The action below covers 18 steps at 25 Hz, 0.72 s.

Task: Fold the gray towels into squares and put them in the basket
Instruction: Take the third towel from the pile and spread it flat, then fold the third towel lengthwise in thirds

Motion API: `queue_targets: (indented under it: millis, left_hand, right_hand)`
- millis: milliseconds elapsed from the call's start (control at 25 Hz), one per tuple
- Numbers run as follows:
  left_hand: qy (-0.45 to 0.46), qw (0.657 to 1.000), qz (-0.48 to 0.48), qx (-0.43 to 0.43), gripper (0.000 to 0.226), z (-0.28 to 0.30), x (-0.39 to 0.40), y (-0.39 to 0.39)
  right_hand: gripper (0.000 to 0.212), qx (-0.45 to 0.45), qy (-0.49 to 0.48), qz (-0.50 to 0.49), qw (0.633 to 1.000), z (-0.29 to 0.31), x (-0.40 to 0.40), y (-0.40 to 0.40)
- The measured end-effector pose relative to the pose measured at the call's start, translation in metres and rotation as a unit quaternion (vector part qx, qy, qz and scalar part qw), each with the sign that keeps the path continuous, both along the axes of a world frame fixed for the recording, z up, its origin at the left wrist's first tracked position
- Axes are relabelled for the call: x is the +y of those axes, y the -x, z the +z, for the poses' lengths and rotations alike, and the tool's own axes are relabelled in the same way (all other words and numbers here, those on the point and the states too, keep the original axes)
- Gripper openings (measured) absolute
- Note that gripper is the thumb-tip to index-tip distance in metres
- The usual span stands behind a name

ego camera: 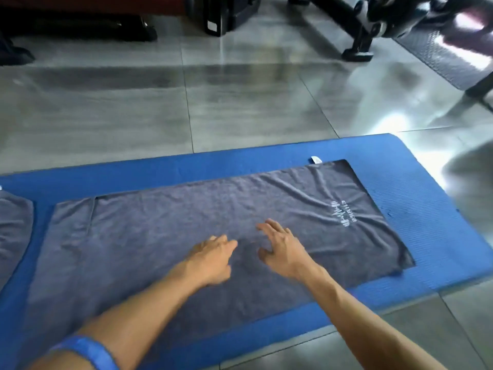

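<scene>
Two gray towels, one blue mat, two open-fingered hands.

- A second gray towel runs off the left edge.
- Dark equipment along the top is cropped and blurred.
- The towel's white logo is unreadable.

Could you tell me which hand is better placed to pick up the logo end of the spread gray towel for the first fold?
The right hand, I'd judge. It hovers open over the gray towel on the side nearer the white logo. The left hand sits farther from that end.
</scene>
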<state>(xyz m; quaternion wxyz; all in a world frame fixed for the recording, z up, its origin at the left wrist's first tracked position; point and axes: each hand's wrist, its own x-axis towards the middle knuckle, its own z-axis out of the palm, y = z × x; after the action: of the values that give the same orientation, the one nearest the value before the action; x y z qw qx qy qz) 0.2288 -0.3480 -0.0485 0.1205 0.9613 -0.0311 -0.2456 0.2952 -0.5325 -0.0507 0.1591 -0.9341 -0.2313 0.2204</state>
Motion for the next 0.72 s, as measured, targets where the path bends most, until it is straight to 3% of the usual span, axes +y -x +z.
queue_targets:
  millis: [160, 280, 360, 440, 520, 640, 720]
  left_hand:
    - [-0.024, 0.997, -0.002, 0.08, 0.059, -0.048, -0.069, 0.03]
    - [-0.052, 0.999, -0.001, -0.001, 0.049, -0.057, -0.086, 0.031]
    - [-0.047, 0.997, 0.021, -0.055, 0.059, -0.061, -0.083, 0.021]
    - [-0.026, 0.999, 0.033, -0.008, 0.07, -0.062, -0.079, 0.012]
    - [-0.04, 0.998, 0.017, 0.038, 0.063, -0.063, -0.08, 0.005]
    - [-0.029, 0.999, 0.02, -0.008, 0.032, -0.061, -0.078, -0.01]
    - [-0.013, 0.999, 0.028, -0.025, 0.02, -0.064, -0.076, -0.028]
  right_hand:
    - [0.059, -0.03, 0.099, -0.091, 0.99, -0.053, -0.104, 0.038]
    - [0.046, -0.066, 0.186, -0.211, 0.957, -0.063, -0.16, 0.042]
    - [0.045, -0.099, 0.166, -0.2, 0.961, -0.067, -0.154, 0.034]
    - [0.056, -0.117, 0.112, -0.105, 0.981, -0.073, -0.133, 0.033]
    - [0.056, -0.123, 0.11, -0.063, 0.984, -0.081, -0.132, 0.03]
    - [0.044, -0.127, 0.166, -0.167, 0.963, -0.085, -0.155, 0.018]
    - [0.04, -0.154, 0.154, -0.204, 0.954, -0.088, -0.162, 0.006]
